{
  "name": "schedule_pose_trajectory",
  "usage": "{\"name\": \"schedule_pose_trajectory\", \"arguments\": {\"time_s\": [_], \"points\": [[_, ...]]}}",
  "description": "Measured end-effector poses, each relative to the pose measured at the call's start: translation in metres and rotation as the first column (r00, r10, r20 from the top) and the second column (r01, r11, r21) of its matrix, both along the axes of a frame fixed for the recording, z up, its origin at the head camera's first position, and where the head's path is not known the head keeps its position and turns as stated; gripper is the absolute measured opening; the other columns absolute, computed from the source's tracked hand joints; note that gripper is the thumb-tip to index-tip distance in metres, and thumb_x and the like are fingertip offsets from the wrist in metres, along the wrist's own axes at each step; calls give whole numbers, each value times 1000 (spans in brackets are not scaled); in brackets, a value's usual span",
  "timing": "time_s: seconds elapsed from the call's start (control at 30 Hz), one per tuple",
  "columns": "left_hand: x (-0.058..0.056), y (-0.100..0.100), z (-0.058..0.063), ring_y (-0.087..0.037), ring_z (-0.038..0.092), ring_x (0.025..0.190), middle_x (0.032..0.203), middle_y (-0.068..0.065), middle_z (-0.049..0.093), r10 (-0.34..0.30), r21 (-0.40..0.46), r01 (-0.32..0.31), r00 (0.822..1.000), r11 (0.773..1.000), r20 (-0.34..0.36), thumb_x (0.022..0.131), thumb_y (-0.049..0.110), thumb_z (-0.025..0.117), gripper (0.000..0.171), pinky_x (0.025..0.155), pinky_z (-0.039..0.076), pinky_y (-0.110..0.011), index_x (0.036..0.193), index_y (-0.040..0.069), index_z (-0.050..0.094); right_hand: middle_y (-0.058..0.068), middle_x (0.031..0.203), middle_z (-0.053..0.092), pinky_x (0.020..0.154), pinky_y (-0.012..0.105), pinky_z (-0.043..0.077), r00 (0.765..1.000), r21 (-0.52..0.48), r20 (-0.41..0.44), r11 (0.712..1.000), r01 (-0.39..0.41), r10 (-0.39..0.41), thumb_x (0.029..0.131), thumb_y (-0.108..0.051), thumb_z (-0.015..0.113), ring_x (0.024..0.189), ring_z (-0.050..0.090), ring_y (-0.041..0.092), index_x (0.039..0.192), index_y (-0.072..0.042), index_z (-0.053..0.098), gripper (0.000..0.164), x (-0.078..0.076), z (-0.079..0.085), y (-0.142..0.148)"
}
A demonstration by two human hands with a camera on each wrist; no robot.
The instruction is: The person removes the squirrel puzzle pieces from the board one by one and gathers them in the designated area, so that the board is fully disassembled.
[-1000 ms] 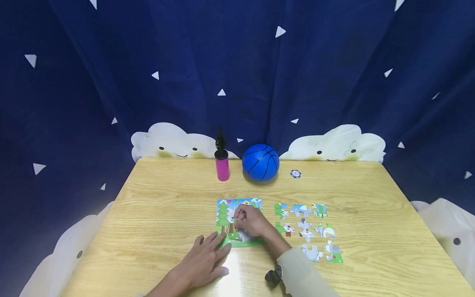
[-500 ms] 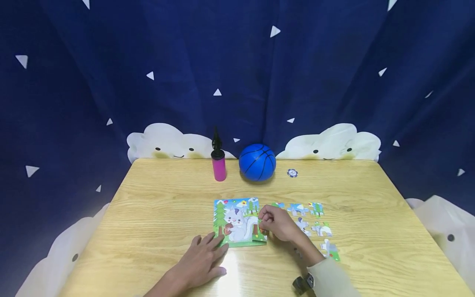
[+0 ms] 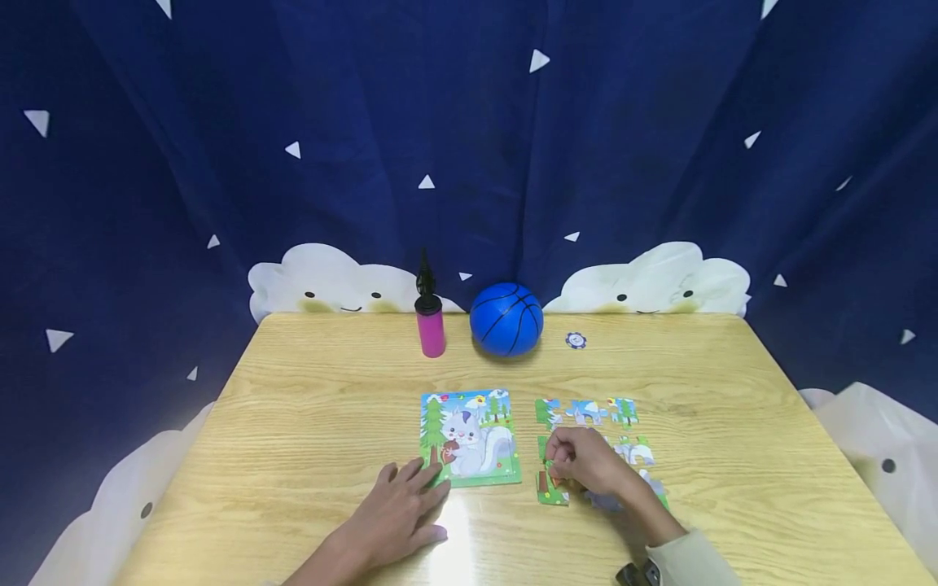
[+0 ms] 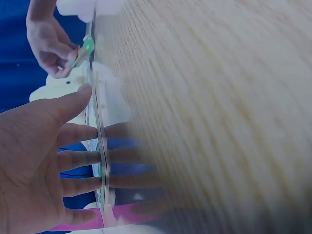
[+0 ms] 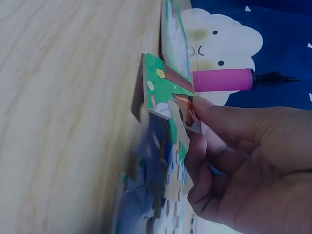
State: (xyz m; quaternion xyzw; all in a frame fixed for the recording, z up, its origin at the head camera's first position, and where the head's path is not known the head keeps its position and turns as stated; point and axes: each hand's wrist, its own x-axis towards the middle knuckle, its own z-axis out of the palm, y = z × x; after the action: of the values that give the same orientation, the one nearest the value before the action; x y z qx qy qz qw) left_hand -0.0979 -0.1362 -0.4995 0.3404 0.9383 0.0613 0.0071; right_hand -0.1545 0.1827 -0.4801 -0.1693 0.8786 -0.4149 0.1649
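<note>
In the head view my left hand (image 3: 399, 509) lies palm down with fingers spread, its fingertips at the lower left corner of the puzzle board (image 3: 484, 481). The board shows a white squirrel with an acorn among trees. To the right, my right hand (image 3: 589, 462) pinches a puzzle piece (image 5: 163, 85) between thumb and fingers. Green with a brown trunk, the piece is tilted just above the table in the right wrist view. It is at the near left corner of the group of loose puzzle pieces (image 3: 586, 412), some of which my hand and forearm hide.
At the back of the wooden table (image 3: 330, 366) stand a pink hand pump (image 3: 432, 332) with a black nozzle and a blue ball (image 3: 506, 320). A round blue-and-white chip (image 3: 576, 340) lies to their right. A dark blue curtain (image 3: 469, 146) hangs behind.
My right hand has moved right from over the board to the loose pieces, bringing the puzzle piece with it. The whole squirrel picture is now uncovered. My left hand has stayed at the corner.
</note>
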Motion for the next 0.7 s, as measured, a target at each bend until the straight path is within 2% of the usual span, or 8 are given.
{"name": "schedule_pose_trajectory", "arguments": {"time_s": [0.13,0.23,0.47,0.6,0.7], "points": [[-1,0,0,-35,49,126,141,-11,51,5,4,-5,1000,1000,8,88,56,52,60,97,41,-58,132,16,56,6,71,60,50,18,43,1000,17,-14,1000,5,-5,81,4,66,60,51,6,85,0,61,8,3,-3,4],[-1,0,-1,-35,49,125,140,-11,52,7,8,-7,1000,1000,10,88,56,52,59,97,41,-58,132,16,57,3,69,58,49,17,41,999,48,-29,998,27,-26,80,4,67,58,49,6,84,-1,61,9,4,-5,5],[-1,3,-2,-32,51,123,137,-10,55,2,5,-2,999,1000,-36,87,55,53,57,95,43,-54,129,16,60,-1,59,45,44,15,31,992,141,-73,984,110,-101,75,5,70,51,39,8,78,-4,60,13,8,-7,0],[-2,5,-2,-29,52,120,134,-9,56,-6,-3,5,997,1000,-72,87,56,53,56,94,43,-51,126,16,61,-1,60,46,44,15,31,991,157,-69,980,125,-116,75,5,70,52,41,9,78,-3,62,12,9,-7,-2],[-3,6,-1,-29,52,120,132,-10,56,-10,9,11,998,1000,-69,88,55,53,54,95,43,-53,122,15,63,-1,62,48,46,15,33,991,153,-80,981,120,-109,78,3,69,53,41,8,80,-2,63,8,8,-4,3]]}}
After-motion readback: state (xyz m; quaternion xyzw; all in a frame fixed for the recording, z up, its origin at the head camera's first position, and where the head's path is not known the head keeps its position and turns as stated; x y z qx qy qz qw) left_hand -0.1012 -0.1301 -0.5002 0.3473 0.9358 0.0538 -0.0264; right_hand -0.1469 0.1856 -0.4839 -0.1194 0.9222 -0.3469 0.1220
